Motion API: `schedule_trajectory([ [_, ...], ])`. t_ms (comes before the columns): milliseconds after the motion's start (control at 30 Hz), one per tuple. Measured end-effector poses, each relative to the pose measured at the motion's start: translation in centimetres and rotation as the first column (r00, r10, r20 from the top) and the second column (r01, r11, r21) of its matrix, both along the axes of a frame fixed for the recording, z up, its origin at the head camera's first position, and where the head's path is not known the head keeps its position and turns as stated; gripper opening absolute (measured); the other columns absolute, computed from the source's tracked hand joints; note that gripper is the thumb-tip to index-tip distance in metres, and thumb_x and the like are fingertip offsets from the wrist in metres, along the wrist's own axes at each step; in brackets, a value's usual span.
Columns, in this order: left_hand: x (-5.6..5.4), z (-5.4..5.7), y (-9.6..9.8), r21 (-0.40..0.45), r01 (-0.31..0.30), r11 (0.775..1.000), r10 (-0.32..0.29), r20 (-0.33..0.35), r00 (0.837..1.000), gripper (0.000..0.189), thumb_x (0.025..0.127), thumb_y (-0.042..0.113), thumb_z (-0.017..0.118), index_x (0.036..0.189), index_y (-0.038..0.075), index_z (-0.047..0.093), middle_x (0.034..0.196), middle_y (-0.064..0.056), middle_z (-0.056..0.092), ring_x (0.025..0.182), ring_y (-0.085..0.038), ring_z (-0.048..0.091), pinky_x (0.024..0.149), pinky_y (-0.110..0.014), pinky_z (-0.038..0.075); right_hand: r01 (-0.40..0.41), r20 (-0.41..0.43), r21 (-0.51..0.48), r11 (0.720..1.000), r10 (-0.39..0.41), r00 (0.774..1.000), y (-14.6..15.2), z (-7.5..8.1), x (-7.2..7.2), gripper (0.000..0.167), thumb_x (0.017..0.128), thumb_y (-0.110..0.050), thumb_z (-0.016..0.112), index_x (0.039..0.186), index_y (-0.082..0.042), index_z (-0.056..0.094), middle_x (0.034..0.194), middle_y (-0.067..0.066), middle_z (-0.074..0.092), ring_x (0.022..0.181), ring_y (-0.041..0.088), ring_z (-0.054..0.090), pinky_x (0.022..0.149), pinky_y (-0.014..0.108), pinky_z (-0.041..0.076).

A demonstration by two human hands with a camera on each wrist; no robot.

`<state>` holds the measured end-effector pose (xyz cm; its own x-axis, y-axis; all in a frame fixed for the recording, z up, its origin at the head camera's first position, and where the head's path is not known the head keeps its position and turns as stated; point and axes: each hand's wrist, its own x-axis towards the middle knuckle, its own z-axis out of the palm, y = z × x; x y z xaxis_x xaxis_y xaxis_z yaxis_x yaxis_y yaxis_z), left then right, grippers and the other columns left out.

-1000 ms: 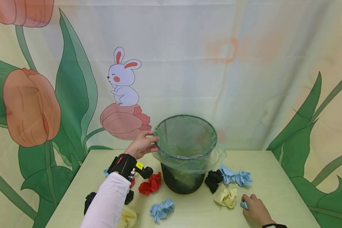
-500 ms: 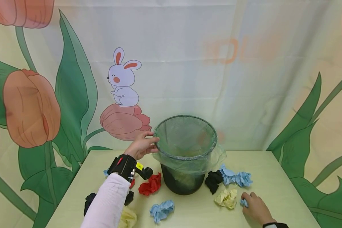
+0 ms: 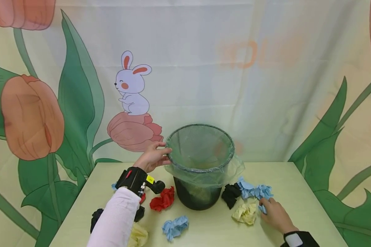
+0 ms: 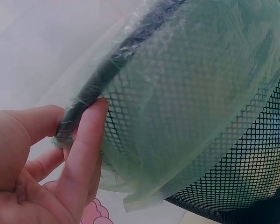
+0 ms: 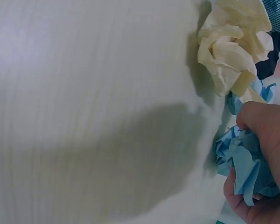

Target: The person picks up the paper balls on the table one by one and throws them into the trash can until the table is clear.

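Note:
My left hand (image 3: pixel 153 157) grips the rim of a black mesh wastebasket (image 3: pixel 198 200) lined with a thin green plastic bag (image 3: pixel 204 176). In the left wrist view the thumb and fingers (image 4: pixel 86 135) pinch the bag-covered rim (image 4: pixel 95 86) between them. My right hand (image 3: pixel 276 214), low over the table at the right, holds a crumpled blue paper ball (image 5: pixel 247 163) with fingers curled round it. Close by lie a crumpled yellow paper (image 3: pixel 245 212), a black paper (image 3: pixel 231 195) and light blue crumpled paper (image 3: pixel 255 190).
Left of the basket are a red crumpled paper (image 3: pixel 162 199), a blue one (image 3: pixel 175 227), a yellow one (image 3: pixel 138 235) and black pieces (image 3: pixel 96 218), some partly behind my left sleeve. A printed curtain (image 3: pixel 198 68) hangs right behind the table (image 3: pixel 216 230).
My right hand has moved slightly up and away from me with the blue paper ball, towards the other blue papers. The left hand stays on the basket rim.

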<state>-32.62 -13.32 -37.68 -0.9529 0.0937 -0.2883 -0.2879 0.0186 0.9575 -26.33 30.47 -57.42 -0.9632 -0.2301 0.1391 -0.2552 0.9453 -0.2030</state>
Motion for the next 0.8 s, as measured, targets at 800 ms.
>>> schedule_trajectory([
  [800, -0.1, -0.1, 0.1, 0.005, 0.008, 1.0, -0.008, -0.007, 1.0, 0.055, 0.093, 0.011, 0.054, 0.141, 0.007, 0.027, 0.111, -0.012, 0.043, 0.066, -0.014, 0.047, 0.062, -0.023, 0.056, -0.166, -0.205, -0.004, 0.986, 0.162, 0.965, -1.3, 6.2, -3.2, 0.027, 0.072, -0.007, 0.072, 0.094, -0.008, 0.057, 0.074, 0.004, 0.049, 0.058, 0.013, 0.042, 0.051, 0.027, 0.036],
])
